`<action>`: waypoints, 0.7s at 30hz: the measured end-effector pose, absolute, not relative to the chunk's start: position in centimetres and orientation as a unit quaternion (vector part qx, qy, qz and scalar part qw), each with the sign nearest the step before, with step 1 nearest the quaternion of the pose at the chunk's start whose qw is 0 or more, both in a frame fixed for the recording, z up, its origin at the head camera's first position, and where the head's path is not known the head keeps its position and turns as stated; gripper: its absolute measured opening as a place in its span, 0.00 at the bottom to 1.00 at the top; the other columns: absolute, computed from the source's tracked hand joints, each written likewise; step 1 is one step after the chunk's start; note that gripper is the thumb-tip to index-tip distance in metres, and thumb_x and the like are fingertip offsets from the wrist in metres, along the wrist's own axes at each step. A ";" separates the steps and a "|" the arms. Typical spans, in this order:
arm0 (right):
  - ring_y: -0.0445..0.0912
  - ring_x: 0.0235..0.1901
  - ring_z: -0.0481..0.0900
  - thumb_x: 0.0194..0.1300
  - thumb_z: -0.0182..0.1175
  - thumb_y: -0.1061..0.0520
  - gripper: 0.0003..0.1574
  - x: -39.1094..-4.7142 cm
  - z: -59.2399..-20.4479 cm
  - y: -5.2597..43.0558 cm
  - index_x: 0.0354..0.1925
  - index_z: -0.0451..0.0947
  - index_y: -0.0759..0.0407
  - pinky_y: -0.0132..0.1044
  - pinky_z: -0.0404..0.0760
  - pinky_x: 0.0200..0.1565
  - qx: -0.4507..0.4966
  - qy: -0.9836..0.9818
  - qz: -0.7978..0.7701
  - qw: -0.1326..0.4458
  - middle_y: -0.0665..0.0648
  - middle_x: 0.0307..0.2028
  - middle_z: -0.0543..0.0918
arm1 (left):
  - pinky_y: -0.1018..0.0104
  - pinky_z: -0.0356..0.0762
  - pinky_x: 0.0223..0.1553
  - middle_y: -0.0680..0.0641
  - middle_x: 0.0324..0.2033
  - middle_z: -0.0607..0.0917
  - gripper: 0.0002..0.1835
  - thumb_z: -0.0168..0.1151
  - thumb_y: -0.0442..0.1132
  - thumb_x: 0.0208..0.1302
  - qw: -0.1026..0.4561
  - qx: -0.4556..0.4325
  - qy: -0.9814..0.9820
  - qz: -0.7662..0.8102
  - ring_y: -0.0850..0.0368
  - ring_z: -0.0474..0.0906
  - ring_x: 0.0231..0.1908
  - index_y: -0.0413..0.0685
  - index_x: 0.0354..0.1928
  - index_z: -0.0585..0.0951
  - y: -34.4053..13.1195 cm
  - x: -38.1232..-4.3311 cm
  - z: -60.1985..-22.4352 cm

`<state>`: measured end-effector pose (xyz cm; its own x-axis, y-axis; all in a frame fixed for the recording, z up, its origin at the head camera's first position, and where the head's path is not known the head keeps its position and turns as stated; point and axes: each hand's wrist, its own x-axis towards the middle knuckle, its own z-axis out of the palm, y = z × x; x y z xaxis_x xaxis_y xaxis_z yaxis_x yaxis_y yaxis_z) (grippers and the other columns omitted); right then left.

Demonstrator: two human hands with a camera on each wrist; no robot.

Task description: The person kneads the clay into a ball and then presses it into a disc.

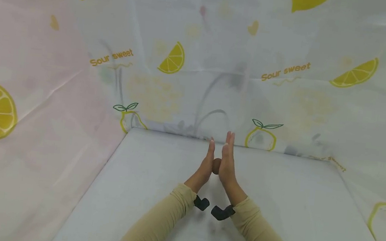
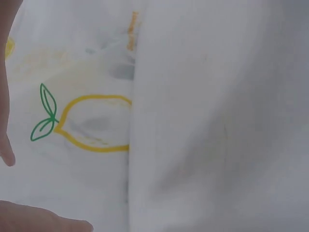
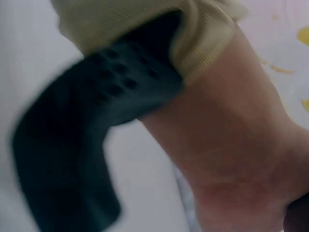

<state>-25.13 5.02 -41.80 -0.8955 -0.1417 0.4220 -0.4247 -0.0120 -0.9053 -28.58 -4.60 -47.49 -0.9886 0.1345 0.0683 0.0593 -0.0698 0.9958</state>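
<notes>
A small round brown ball (image 1: 216, 166) sits between the two palms in the head view. My left hand (image 1: 207, 162) stands upright on one side of it, fingers straight and pointing away from me. On the other side my right hand (image 1: 228, 163) faces it, its fingers straight too and reaching a little farther. The palms press the ball near their heels, with a narrow gap between the fingers. Skin-coloured fingers (image 2: 43, 218) show at the left edge of the left wrist view. In the right wrist view, a bare wrist (image 3: 217, 135) is close to the lens.
Below the hands lies a white tabletop (image 1: 146, 162). Behind it hangs a pale sheet (image 1: 217, 60) printed with lemons and lettering, which also covers the sides. Black curved mounts (image 1: 223, 212) stick out inward from both wrists, close to each other. Beige sleeves (image 1: 161, 219) cover the forearms.
</notes>
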 end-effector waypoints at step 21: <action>0.54 0.80 0.35 0.84 0.25 0.57 0.36 -24.8 -44.9 5.4 0.78 0.27 0.71 0.51 0.37 0.77 0.195 -0.710 0.675 0.052 0.65 0.80 0.38 | 0.50 0.32 0.77 0.52 0.81 0.36 0.44 0.21 0.71 0.76 -0.014 0.084 0.670 0.738 0.55 0.30 0.79 0.52 0.82 0.37 -4.7 -29.4 -45.5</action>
<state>-24.85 5.45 -44.89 -0.9184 -0.2061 0.3376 -0.3477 0.0134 -0.9375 -29.36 -4.74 -45.49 -0.9856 0.0912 0.1425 0.1330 -0.1031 0.9857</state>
